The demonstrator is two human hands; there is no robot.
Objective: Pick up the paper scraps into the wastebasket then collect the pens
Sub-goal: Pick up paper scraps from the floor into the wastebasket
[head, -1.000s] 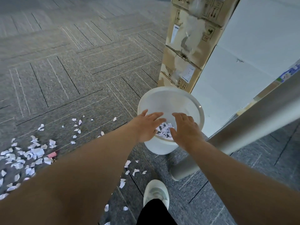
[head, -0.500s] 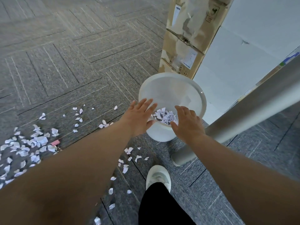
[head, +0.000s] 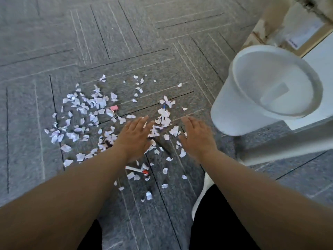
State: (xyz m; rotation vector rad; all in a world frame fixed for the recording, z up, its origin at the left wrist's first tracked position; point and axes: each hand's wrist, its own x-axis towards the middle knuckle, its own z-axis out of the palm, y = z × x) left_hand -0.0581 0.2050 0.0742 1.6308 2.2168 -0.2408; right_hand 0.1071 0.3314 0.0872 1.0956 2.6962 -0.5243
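Torn white paper scraps [head: 84, 107] litter the grey carpet left of the white plastic wastebasket [head: 239, 112], so gathering looks unfinished: left hand [head: 134, 137] and right hand [head: 196, 138] hover spread and empty above them, needing to scoop together next.

Both hands are held flat, palms down and fingers spread, above the grey carpet [head: 54, 177]. The wastebasket [head: 252, 109] stands upright, and the right hand [head: 197, 137] is left of it and a little nearer to the person. The left hand [head: 134, 137] is further left of the wastebasket. Paper scraps [head: 86, 105] lie scattered on the carpet, well left of the wastebasket and under the hands. A pink binder clip [head: 113, 107] lies among them. A white pen [head: 137, 170] with a red part lies just below the left hand.
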